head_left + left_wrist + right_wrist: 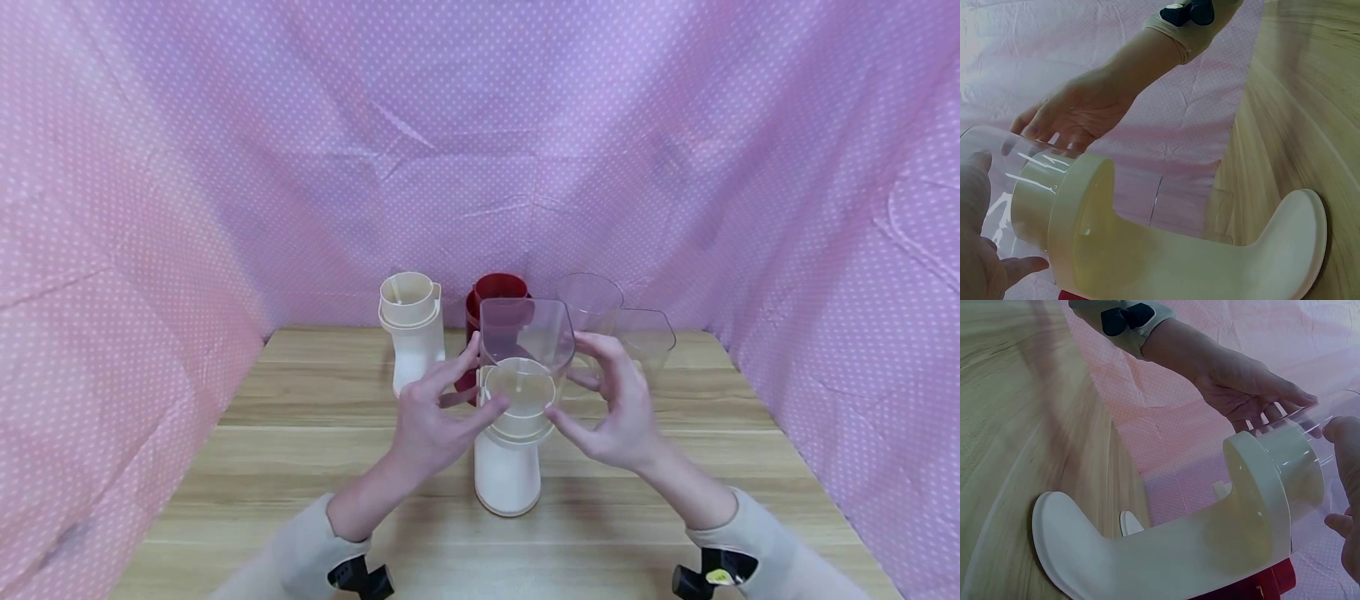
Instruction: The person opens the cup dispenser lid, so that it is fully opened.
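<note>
Between my two hands is a clear plastic container (pixel 525 321) with a squarish open rim. My left hand (pixel 438 417) grips its left side, and my right hand (pixel 615 408) grips the opposite side, thumbs nearest me. The container surrounds the round neck of an upright cream boot-shaped base (pixel 508 475). Seen from the left wrist, the neck (pixel 1038 203) shows through the clear wall, above a wider collar (pixel 1085 219). The base's foot (pixel 1063 537) stands on the table in the right wrist view. Whether the container is fully seated on the collar, I cannot tell.
Behind on the left stands a second cream boot-shaped base (pixel 416 342). A dark red one (pixel 498 285) is partly hidden behind the container. Two more clear containers, one round-rimmed (pixel 588 292) and one squarish (pixel 648 329), stand back right on the wooden table (pixel 300 467). Pink dotted cloth (pixel 480 167) surrounds it.
</note>
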### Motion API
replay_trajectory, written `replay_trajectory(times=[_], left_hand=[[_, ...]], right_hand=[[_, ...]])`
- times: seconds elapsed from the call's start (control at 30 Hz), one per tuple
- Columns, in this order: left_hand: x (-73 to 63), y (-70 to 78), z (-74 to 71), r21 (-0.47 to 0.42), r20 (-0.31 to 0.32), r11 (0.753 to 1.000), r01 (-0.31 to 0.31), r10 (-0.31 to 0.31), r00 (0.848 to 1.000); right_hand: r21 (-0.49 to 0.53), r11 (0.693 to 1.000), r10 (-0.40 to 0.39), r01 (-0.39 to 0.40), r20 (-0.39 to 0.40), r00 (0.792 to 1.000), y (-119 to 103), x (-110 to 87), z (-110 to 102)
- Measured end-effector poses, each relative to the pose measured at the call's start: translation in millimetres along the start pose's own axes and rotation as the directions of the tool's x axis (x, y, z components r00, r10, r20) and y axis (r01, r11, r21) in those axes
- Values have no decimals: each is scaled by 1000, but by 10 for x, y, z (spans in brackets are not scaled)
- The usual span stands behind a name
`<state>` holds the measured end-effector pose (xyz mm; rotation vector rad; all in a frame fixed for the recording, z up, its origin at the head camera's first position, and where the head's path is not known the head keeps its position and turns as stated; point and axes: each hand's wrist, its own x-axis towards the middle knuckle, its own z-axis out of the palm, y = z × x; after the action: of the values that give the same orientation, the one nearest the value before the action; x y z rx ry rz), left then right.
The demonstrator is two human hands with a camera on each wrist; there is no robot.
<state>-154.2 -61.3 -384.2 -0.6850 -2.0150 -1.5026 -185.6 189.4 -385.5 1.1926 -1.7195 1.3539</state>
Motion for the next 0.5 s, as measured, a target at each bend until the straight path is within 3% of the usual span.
replay_trajectory(times=[0.5], left_hand=[[-55,-92,34,11,-7,999,-45,45,999]], right_hand=[[-78,997,12,-13,-11,1000,15,-58,-5]])
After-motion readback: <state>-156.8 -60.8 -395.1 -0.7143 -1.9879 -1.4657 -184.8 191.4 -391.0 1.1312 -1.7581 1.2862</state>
